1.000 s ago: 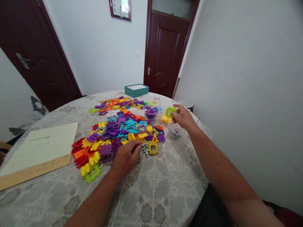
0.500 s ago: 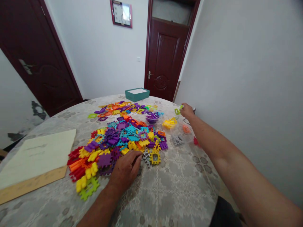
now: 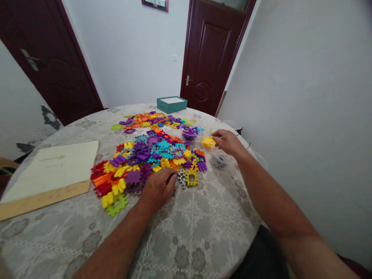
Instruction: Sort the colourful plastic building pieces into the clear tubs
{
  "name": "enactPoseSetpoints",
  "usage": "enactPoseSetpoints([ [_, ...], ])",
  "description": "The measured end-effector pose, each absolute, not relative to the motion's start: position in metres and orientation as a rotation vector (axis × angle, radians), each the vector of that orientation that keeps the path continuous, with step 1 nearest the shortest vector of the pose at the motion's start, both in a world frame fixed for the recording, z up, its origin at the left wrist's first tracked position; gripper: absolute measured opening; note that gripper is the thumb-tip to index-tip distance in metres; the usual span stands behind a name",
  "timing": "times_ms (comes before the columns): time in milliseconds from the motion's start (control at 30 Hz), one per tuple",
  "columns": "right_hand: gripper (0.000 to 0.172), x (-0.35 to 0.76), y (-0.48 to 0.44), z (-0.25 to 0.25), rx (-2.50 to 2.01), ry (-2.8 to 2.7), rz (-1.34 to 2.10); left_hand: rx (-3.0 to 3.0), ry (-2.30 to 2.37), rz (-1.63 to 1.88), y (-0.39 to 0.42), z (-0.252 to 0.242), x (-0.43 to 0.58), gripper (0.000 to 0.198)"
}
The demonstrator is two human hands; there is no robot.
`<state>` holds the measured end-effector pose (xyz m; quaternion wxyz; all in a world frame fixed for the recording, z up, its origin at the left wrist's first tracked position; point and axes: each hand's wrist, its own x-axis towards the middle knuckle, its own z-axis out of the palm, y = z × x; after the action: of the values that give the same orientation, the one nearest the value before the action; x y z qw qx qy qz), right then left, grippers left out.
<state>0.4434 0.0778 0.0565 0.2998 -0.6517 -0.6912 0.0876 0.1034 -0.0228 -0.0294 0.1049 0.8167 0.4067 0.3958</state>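
My left hand (image 3: 158, 188) rests at the near edge of a pile of colourful plastic interlocking blocks (image 3: 162, 149). Its fingers are curled under, and whatever they may hold is hidden. Just right of its fingertips lie a grey toothed block (image 3: 182, 177) and a yellow square block (image 3: 192, 179). My right hand (image 3: 228, 142) hovers on the right, fingers partly stretched and apart, beside a group of yellow blocks (image 3: 208, 142). I see nothing held in it. Below it stands a clear plastic bowl (image 3: 220, 159) with grey blocks inside.
Another clear bowl holds purple blocks (image 3: 190, 132). A second, farther heap of blocks (image 3: 148, 121) lies behind the main pile. At the back is a green box (image 3: 172, 105). A pale board (image 3: 55, 166) with a wooden strip (image 3: 46, 199) lies on the left.
My right hand has come back from the green blocks at the far right edge, toward me and left, near the yellow blocks. My left hand stays by the pile. The view has tilted down.
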Motion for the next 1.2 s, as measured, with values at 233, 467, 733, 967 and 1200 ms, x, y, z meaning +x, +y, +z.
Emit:
enactPoseSetpoints([
  [233,0.018,0.368,0.024,0.010,-1.734,-2.122,0.073,2.404,1.211,1.172,-0.020,-0.033,0.103,0.021],
  [467,0.018,0.361,0.019,-0.002,-1.763,-2.172,0.214,2.405,1.227,1.158,-0.018,-0.035,0.103,0.021],
  [733,0.016,0.379,0.007,0.022,-1.687,-2.039,0.210,2.384,1.239,1.128,-0.019,-0.034,0.103,0.023],
  [967,0.017,0.418,0.029,0.047,-1.770,-1.982,0.217,2.422,1.214,1.139,-0.018,-0.037,0.103,0.023],
  [1200,0.026,0.470,0.095,0.077,-2.101,-1.686,-0.328,2.450,1.194,1.169,-0.020,-0.031,0.103,0.021],
])
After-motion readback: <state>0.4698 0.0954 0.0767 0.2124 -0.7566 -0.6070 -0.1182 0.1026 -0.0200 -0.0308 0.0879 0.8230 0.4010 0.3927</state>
